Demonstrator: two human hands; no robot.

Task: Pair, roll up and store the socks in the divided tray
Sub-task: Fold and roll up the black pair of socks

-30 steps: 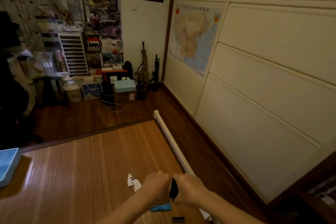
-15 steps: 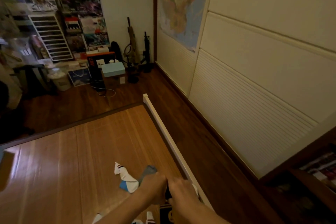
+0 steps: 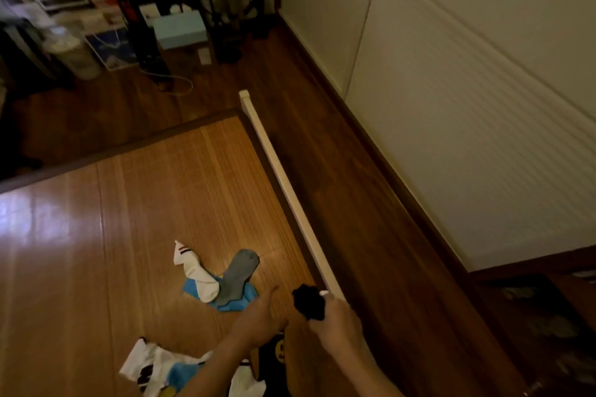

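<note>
Lower centre: your right hand [image 3: 338, 321] grips the rolled black pair [image 3: 309, 301], left hand [image 3: 258, 316] loosely open and empty; storing it next means finding the tray, out of view.

Dim, warm, perhaps motion-blurred, edge-warped

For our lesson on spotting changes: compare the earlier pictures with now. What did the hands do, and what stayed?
The left hand let go of the black sock roll and drew away leftward; the right hand holds it alone. The white sock, grey sock and blue sock stayed heaped on the mat.
</note>
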